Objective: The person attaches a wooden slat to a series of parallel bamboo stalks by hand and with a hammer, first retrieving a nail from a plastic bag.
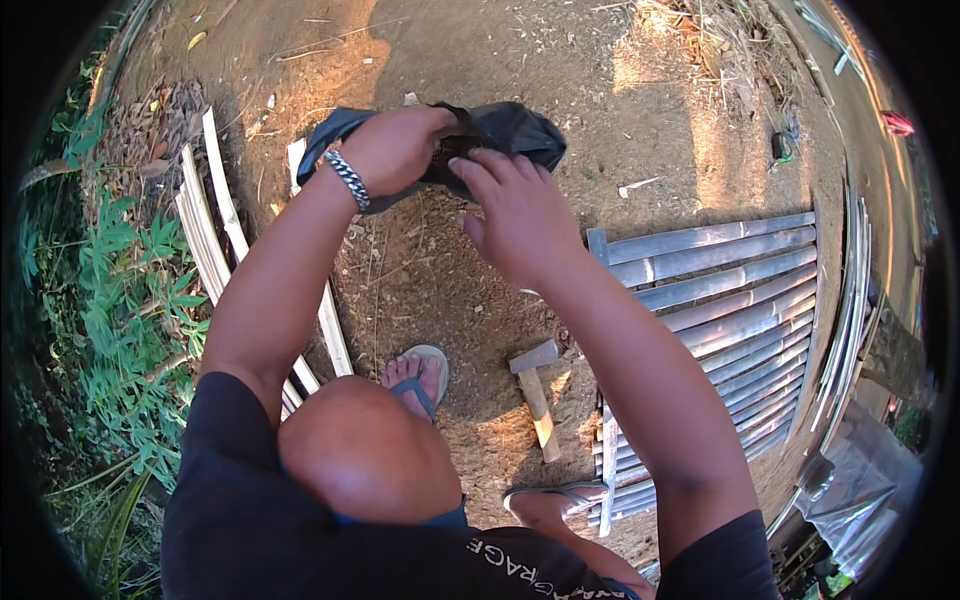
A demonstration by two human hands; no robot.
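A crumpled black plastic bag (518,135) hangs in front of me above the dirt ground. My left hand (392,152), with a chain bracelet on its wrist, grips the bag near its dark opening; its fingertips are hidden behind the plastic. My right hand (512,205) lies at the near side of the opening. Its fingers are stretched onto the bag's edge, with the thumb held apart below. What the bag contains is too dark to make out.
A hammer-like tool (538,400) with a wooden handle lies between my feet. On the right is a bamboo slat panel (720,290). Pale split strips (215,215) lie to the left, beside green plants (130,310). A clear plastic sheet (862,480) sits at lower right.
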